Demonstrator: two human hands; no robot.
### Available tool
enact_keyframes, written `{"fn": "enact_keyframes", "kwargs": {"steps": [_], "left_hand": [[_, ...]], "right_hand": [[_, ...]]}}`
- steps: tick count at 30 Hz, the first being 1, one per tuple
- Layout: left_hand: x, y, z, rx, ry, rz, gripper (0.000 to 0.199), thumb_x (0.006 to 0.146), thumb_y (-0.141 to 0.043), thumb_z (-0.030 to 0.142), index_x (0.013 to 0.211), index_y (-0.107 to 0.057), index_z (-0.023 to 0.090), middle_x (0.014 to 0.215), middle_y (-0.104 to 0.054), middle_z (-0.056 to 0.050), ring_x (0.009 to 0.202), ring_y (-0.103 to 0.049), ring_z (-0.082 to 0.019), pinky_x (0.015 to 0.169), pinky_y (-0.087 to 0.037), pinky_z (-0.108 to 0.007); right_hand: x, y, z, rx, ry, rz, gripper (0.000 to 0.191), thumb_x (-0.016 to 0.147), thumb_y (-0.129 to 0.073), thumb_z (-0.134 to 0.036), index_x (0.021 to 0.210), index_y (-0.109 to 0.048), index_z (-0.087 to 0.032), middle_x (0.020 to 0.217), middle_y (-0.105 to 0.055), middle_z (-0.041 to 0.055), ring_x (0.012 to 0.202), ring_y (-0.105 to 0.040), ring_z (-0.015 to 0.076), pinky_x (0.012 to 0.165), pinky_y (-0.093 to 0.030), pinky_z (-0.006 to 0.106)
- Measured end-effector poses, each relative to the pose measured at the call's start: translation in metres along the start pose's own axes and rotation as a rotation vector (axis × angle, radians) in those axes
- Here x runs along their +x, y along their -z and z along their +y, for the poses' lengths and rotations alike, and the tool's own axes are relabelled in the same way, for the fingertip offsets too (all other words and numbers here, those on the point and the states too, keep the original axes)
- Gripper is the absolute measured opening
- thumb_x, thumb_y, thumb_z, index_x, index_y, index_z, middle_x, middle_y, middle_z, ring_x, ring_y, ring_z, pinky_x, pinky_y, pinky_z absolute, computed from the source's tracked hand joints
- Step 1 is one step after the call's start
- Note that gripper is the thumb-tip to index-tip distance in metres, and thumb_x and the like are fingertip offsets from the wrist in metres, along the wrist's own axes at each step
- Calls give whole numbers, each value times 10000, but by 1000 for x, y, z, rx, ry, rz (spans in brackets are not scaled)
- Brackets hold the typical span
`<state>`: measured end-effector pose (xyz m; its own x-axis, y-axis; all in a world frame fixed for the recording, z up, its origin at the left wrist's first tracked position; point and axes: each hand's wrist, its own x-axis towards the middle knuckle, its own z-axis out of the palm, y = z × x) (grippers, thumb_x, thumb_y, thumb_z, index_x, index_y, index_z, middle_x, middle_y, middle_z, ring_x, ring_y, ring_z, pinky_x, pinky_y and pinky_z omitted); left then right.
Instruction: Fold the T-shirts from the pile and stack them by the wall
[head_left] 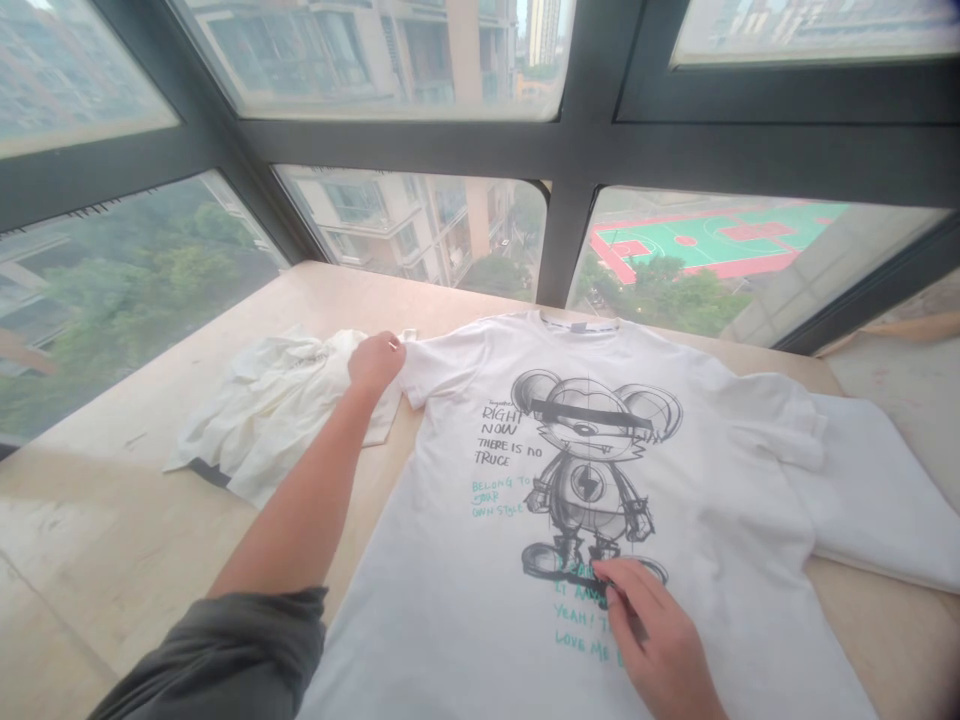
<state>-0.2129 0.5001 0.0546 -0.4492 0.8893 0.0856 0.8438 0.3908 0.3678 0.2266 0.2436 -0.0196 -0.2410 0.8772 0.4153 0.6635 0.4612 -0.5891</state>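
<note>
White T-shirt (pixel 686 500) lying spread out, front up, on a pale window ledge (pixel 75 540), its neckline toward the glass. To the right, a folded white cloth (pixel 885 490) lies partly under a sleeve; to the left is a crumpled cream garment (pixel 262 410). A sketched bear print (pixel 589 480) fills the shirt's chest. The left hand's (pixel 377 361) grip pinches the left-side sleeve end. The right hand (pixel 652 630) touches the print's feet; whether its grip pinches fabric, I cannot tell.
</note>
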Motion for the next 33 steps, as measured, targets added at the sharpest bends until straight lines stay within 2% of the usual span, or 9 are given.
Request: {"fn": "enact_keyframes", "kwargs": {"steps": [2, 8, 12, 17, 20, 23, 28, 30, 33], "left_hand": [[24, -5, 3, 32, -53, -10, 294, 738, -615, 307, 1005, -707, 228, 1119, -699, -134, 1130, -609, -326, 955, -441, -409], [69, -13, 6, 79, -174, -177, 133, 622, -737, 290, 704, -683, 202, 784, -701, -68, 901, -658, -255, 864, -479, -360], [91, -2, 18, 55, -219, -168, 91, 594, -730, 266, 640, -670, 216, 757, -694, -76, 912, -660, -288, 836, -470, -333], [103, -2, 30, 14, -188, -121, 123, 620, -722, 254, 727, -693, 201, 866, -703, -89, 909, -649, -282, 829, -479, -345], [98, -11, 29, 5, -108, -66, 162, 605, -716, 208, 764, -689, 196, 922, -697, -106, 957, -634, -304, 870, -479, -384], [87, -17, 27, -19, -40, 16, 258, 642, -684, 187, 900, -683, 205, 1017, -680, -127, 1050, -603, -338, 935, -456, -453], [50, -8, 16, -106, -23, 98, 345, 739, -630, 242, 1083, -620, 211, 1167, -644, -152, 1173, -562, -339, 1027, -398, -482], [24, 0, 4, -162, 1, 58, 301, 757, -623, 293, 1045, -625, 204, 1077, -681, -141, 1085, -620, -325, 972, -443, -464], [-22, 5, -18, -277, 49, -91, 268, 755, -634, 399, 942, -636, 207, 841, -719, -80, 781, -694, -256, 748, -527, -375]], "right_hand": [[2, 1, -1, -3, 14, 10, 241, 952, -476, -194, 1075, -683, -205, 1034, -716, 78, 935, -707, 190, 796, -610, 296], [3, 3, 2, 23, 29, -9, 229, 941, -492, -168, 1061, -684, -202, 1007, -716, 84, 908, -712, 191, 783, -614, 291], [4, 3, 0, 35, 23, -15, 226, 933, -502, -146, 1067, -675, -203, 1000, -711, 79, 907, -707, 183, 789, -608, 282], [6, 5, -4, 43, 14, 0, 218, 936, -494, -143, 1046, -673, -202, 973, -708, 75, 884, -703, 176, 767, -606, 271], [5, 6, -2, 46, 15, -12, 217, 934, -501, -150, 1048, -677, -204, 982, -709, 76, 892, -703, 179, 770, -607, 274], [1, 5, 2, 46, 18, -29, 222, 933, -506, -153, 1060, -681, -204, 999, -712, 81, 905, -705, 187, 783, -608, 284], [0, 5, 2, 68, 2, -21, 223, 932, -505, -158, 1053, -686, -207, 997, -713, 80, 904, -708, 193, 775, -611, 289], [1, 5, 0, 84, -10, -23, 221, 933, -501, -164, 1040, -690, -208, 986, -715, 81, 894, -708, 195, 762, -611, 287], [2, 5, -2, 102, -32, -16, 223, 941, -488, -175, 1027, -692, -209, 977, -715, 84, 887, -708, 198, 760, -611, 294]]}}
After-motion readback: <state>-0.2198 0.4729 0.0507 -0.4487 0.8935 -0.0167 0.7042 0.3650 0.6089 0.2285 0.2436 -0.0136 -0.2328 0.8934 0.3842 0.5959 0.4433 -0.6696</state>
